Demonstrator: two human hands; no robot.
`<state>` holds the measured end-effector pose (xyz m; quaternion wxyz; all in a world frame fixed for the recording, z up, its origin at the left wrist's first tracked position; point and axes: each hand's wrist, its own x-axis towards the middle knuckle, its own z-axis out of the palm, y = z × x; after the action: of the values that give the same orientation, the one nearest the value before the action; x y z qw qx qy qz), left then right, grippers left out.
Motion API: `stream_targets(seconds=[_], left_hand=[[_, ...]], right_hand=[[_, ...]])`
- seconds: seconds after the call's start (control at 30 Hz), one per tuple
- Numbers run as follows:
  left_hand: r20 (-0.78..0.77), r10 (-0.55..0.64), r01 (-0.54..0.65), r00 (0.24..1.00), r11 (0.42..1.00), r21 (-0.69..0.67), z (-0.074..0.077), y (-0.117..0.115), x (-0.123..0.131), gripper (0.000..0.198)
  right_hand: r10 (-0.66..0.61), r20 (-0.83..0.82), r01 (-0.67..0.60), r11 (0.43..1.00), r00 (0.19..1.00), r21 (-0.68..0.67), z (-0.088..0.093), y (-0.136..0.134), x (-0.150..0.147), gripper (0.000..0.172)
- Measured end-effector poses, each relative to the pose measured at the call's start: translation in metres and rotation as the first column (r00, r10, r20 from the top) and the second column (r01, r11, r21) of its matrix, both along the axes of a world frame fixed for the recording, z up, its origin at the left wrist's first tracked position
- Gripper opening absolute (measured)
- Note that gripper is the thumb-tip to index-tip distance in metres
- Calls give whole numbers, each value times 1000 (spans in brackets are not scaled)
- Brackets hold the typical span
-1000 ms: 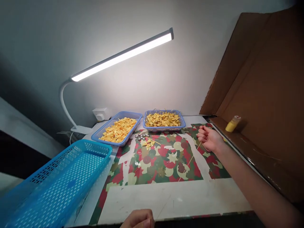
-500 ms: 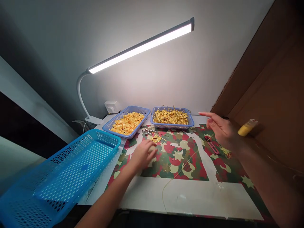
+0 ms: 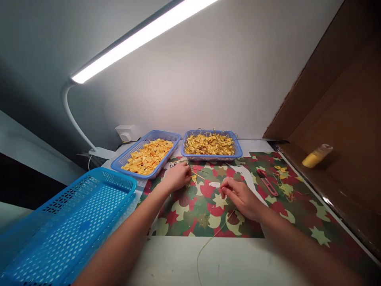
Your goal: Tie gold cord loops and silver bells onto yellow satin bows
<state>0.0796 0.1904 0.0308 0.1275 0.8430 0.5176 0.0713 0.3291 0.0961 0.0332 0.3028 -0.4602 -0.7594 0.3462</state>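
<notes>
My left hand (image 3: 177, 177) rests curled on the star-patterned mat (image 3: 205, 214), fingers closed over small gold pieces near the front of the two lilac trays. My right hand (image 3: 241, 196) lies mid-mat with fingers pinched together on a thin gold cord (image 3: 212, 238) that trails back toward me over the white table. A lilac tray (image 3: 145, 157) holds orange-gold folded pieces. Beside it, a second lilac tray (image 3: 211, 145) holds gold bows with strings.
A large blue basket (image 3: 68, 226) sits at the left front. A lamp arm (image 3: 139, 37) reaches overhead from a clamp base (image 3: 102, 153). Red clippers (image 3: 267, 182) lie on the mat at right. A yellow bottle (image 3: 316, 156) rests against the brown cardboard wall (image 3: 342, 99).
My right hand came down from the right edge to mid-mat and pinched the cord. My left hand reached from the table's front edge up to the small gold pieces.
</notes>
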Motion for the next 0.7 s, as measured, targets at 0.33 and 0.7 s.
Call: stream_targets(seconds=[0.33,0.7], left_hand=[[328,36,28,944,982,-189,5,-2,9,9],[648,758,369,72,584,-723,-35,-51,59,33]], right_hand=[[-242,-372,188,967,896,-174,-43,11,-29,17],[-286,-450,264,958,846,-112,-47,7,-19,12]])
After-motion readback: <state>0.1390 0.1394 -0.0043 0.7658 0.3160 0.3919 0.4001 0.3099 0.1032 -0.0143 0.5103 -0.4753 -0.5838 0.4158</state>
